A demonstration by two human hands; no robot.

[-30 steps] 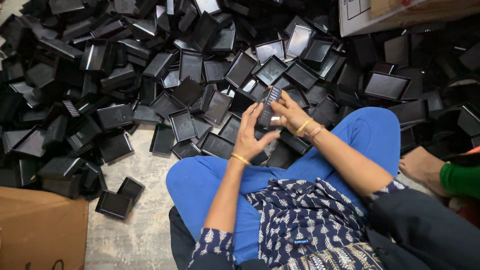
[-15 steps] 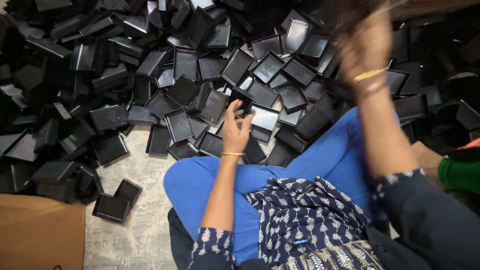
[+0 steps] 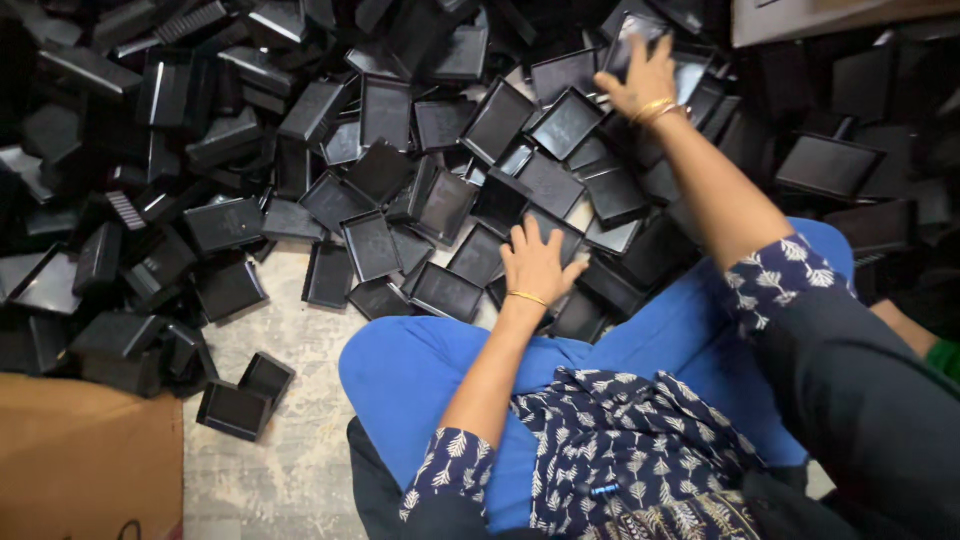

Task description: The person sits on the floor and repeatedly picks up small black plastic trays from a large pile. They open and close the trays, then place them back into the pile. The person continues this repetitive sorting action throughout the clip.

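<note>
I sit on the floor in blue trousers (image 3: 420, 370) before a large heap of black plastic trays (image 3: 380, 170). My left hand (image 3: 535, 262) lies palm down, fingers spread, on trays just past my knee and holds nothing. My right hand (image 3: 640, 80) is stretched far out over the heap, its fingers apart and laid on a glossy black tray (image 3: 690, 68) near the top edge of the view. Both wrists wear gold bangles.
A brown cardboard box (image 3: 85, 460) stands at the lower left, and another box's corner (image 3: 830, 18) shows at the top right. Two trays (image 3: 245, 398) lie apart on the pale floor (image 3: 290, 450). Another person's green sleeve (image 3: 945, 357) is at the right edge.
My hands were together over my lap with a small dark piece. The right hand rose towards the top right box, then came down onto the far trays. The left hand dropped flat onto the near trays.
</note>
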